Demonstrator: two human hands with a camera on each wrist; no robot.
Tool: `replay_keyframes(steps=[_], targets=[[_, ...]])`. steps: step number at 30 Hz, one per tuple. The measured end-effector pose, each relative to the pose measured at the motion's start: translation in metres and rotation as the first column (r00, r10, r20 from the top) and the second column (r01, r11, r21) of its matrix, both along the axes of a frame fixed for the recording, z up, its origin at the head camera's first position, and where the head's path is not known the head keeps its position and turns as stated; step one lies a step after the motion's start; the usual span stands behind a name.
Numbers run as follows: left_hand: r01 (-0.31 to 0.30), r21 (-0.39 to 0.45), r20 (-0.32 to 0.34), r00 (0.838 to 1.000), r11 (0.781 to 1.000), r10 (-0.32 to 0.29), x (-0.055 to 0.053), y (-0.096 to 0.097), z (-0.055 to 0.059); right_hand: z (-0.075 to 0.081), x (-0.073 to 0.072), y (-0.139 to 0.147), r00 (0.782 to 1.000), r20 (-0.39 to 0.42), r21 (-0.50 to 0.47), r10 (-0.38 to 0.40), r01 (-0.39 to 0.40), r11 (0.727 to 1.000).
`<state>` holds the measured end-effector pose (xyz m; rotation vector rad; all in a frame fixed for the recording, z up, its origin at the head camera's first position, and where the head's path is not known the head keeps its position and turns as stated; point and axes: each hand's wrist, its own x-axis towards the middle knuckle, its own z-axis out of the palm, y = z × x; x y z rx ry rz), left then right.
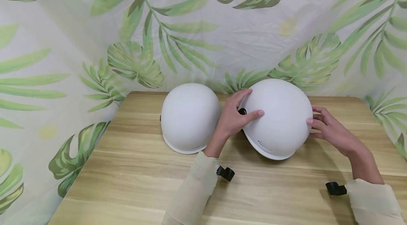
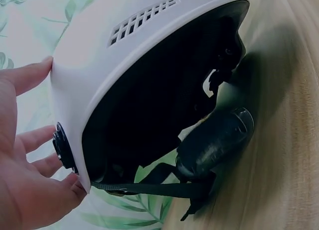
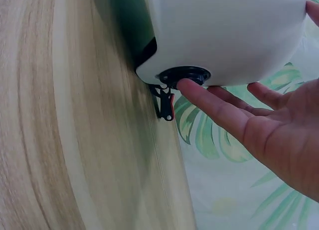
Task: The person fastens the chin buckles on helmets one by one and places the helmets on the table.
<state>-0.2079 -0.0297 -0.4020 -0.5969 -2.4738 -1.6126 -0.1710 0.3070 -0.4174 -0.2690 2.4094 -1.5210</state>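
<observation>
Two hands hold a white helmet (image 1: pixel 276 119) between them at the right of the table. It is tilted: the left wrist view shows its dark inside, a vent grille, a black chin strap (image 2: pixel 149 188) and a dark pad (image 2: pixel 217 143). My left hand (image 1: pixel 233 115) grips its left side, thumb on the shell and fingers around the rim by a black round knob (image 2: pixel 62 148). On the opposite side, my right hand (image 1: pixel 330 128) holds the shell, one finger touching another black knob (image 3: pixel 187 75). A small black buckle (image 3: pixel 167 105) hangs under the rim there.
A second white helmet (image 1: pixel 190 117) stands dome up on the wooden table (image 1: pixel 136 182), just left of my left forearm. Behind the table hangs a leaf-print cloth (image 1: pixel 190 23). Black camera mounts (image 1: pixel 225 173) stick out at both wrists.
</observation>
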Motion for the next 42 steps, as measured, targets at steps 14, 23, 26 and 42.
replay_keyframes(steps=[14,23,26,42], targets=[[-0.04,-0.006,0.036,0.999,0.999,0.04,0.006,0.001,0.004,-0.002,0.002,-0.002,0.999,-0.006,-0.042,0.033,-0.033,0.999],[0.01,0.116,-0.003,1.0,0.993,-0.01,0.005,-0.002,0.009,0.001,0.004,0.001,0.998,0.001,-0.092,0.065,-0.065,0.994],[0.003,0.117,-0.01,1.0,0.993,-0.002,0.004,-0.002,0.013,0.002,0.003,0.001,0.997,-0.002,-0.129,0.072,-0.072,0.989],[0.111,0.076,-0.037,0.993,0.991,-0.109,0.002,-0.005,0.018,0.004,0.005,-0.001,0.996,-0.086,-0.12,-0.023,0.012,0.993]])
